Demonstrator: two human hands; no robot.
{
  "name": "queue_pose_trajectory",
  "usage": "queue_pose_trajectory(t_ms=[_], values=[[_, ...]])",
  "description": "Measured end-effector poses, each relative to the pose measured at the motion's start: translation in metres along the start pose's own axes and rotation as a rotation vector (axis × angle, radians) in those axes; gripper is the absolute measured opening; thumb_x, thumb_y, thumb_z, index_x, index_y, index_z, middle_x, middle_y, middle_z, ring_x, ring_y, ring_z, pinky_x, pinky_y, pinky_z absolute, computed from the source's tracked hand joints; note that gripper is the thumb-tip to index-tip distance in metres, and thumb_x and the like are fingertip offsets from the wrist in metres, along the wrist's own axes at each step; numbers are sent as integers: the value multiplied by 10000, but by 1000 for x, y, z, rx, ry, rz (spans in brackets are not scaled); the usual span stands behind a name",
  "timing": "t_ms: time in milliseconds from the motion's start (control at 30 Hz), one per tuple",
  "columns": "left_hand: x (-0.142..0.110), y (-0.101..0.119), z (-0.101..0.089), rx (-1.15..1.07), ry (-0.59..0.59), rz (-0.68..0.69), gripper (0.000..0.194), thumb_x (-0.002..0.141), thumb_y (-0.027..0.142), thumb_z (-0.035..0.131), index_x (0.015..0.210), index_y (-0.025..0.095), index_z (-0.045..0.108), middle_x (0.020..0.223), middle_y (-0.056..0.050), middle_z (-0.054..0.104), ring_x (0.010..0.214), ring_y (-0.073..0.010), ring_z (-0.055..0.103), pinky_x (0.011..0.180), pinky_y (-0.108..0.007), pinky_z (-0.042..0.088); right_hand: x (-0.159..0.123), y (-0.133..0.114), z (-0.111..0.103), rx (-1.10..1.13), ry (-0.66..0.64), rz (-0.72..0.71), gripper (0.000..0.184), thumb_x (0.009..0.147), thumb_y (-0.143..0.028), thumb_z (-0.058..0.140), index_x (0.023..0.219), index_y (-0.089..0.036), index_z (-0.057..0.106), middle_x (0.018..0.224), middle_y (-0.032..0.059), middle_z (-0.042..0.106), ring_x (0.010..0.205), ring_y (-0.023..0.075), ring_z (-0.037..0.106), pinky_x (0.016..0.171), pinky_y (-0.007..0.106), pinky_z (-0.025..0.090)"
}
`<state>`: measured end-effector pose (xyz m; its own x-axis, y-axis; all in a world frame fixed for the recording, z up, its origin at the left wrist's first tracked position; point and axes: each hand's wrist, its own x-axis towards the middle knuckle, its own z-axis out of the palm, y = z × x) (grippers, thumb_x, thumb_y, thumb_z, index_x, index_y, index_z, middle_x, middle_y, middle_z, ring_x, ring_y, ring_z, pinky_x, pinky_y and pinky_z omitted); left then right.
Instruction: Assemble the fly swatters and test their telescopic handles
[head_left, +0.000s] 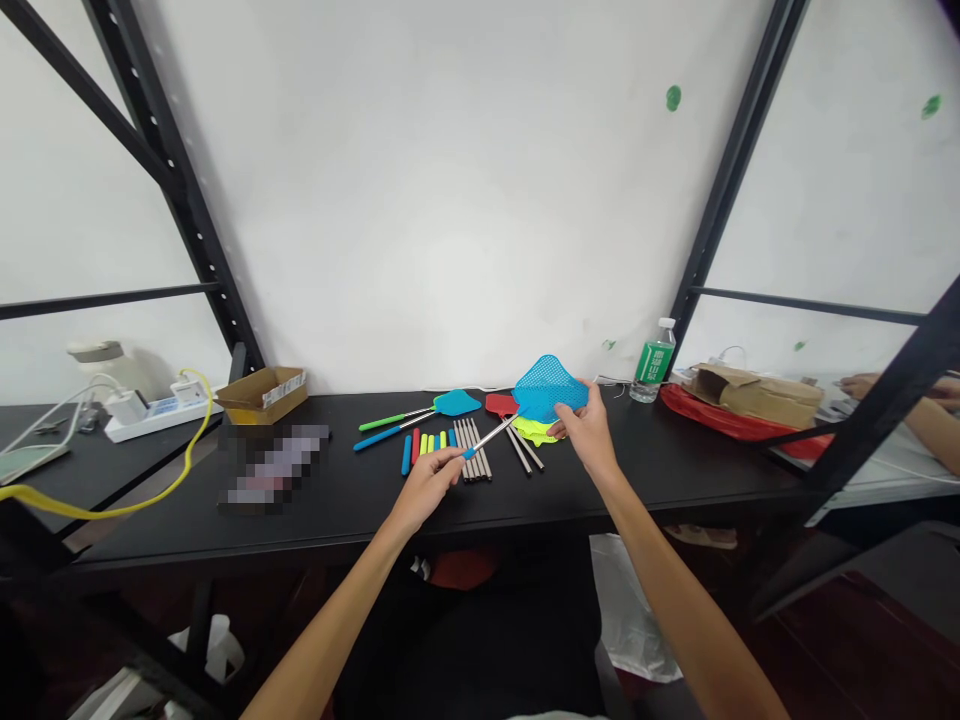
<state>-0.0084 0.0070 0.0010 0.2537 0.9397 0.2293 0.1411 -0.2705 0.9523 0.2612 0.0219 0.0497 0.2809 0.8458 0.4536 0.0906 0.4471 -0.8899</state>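
Observation:
A blue fly swatter is held above the table between my two hands. My left hand is closed around its blue grip, from which a thin metal rod runs up to the mesh head. My right hand pinches the lower right edge of that head. Beneath it lie a red swatter head and a yellow-green swatter head, partly covered. Several metal rods lie side by side near my left hand. Beside them is a row of coloured grips, partly hidden by that hand.
Two swatters with a green handle and a blue handle lie left of the rods. A cardboard box and a blurred item stand further left. At the right are a water bottle, a red bag and another person's arm.

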Motion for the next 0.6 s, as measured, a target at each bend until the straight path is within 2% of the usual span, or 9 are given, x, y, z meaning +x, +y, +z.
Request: queue_pose_trajectory(t_ms=[233, 600], values=[[2, -5, -2, 20, -3, 9, 435, 855, 465, 584, 1121, 149, 720, 626, 41, 435, 528, -81, 314, 492, -216, 233, -4, -2, 3, -151, 7, 5, 614, 758, -287, 577, 1326, -179, 373, 519, -61, 579, 441, 217, 621, 474, 301, 506], [4, -9, -4, 30, -4, 11, 439, 862, 444, 591, 1148, 133, 710, 631, 36, 442, 522, -75, 318, 476, -210, 225, -7, -3, 6, -349, 0, 14, 606, 799, -305, 512, 1365, -159, 351, 526, -55, 608, 519, 217, 667, 626, 312, 544]])
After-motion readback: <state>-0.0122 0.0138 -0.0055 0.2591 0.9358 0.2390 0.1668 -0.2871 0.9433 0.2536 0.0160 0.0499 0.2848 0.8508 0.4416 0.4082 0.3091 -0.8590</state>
